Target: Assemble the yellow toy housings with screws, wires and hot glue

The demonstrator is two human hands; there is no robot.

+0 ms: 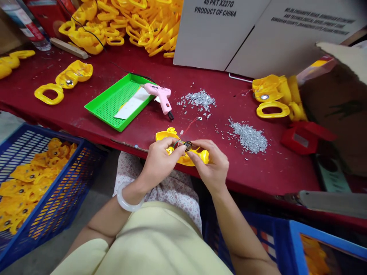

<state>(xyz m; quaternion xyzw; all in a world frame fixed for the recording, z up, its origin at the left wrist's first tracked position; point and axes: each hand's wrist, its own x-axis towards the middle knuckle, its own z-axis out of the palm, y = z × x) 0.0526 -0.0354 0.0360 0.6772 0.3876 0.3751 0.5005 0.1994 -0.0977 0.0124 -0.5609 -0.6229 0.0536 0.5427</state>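
Note:
Between the fingertips of both hands is a small round dark part with thin wires (187, 146), perhaps a small speaker. My left hand (160, 162) pinches its left side and the wires, with a white bangle on that wrist. My right hand (211, 164) grips the part from the right with thumb and forefinger. Just beneath my hands, at the table's front edge, a yellow plastic shell (187, 159) lies partly hidden by the fingers. Red wires (189, 124) run from it up to a small white piece (200, 118) on the table.
A pink glue gun (160, 94) rests on a green tray's (100, 100) right edge. Loose screws (249, 137) and small metal bits (200, 99) lie in piles. Yellow shells (155, 26) are heaped behind; grey cartons (212, 42) stand at the back. A blue crate (57, 208) sits left.

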